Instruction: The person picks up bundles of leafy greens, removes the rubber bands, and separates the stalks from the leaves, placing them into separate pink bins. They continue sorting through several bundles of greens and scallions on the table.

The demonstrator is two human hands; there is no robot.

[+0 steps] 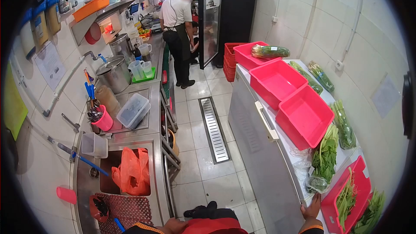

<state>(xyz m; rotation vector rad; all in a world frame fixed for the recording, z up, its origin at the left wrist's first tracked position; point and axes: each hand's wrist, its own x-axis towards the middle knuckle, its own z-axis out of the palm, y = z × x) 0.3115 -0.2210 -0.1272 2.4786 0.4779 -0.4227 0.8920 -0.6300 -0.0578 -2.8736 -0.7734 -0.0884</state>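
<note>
Greens [346,197] lie loose in the red tray [363,182] at the near end of the chest freezer [255,147]. The right hand [312,210] rests at the tray's corner, fingers open, holding nothing. Two red tubs [303,117] beyond stand empty, and bagged bunches [325,156] lie beside them, so most looks unsorted. The left hand [173,225] sits low by the sink [158,164]; whether its fingers are open or closed I cannot tell.

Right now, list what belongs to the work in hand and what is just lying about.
In hand: right hand by the red plastic tray of green leaves; bagged leafy greens beside it.
Lying about: orange plastic bag in the steel sink; pink plastic cup; clear lidded plastic box; steel pot.
</note>
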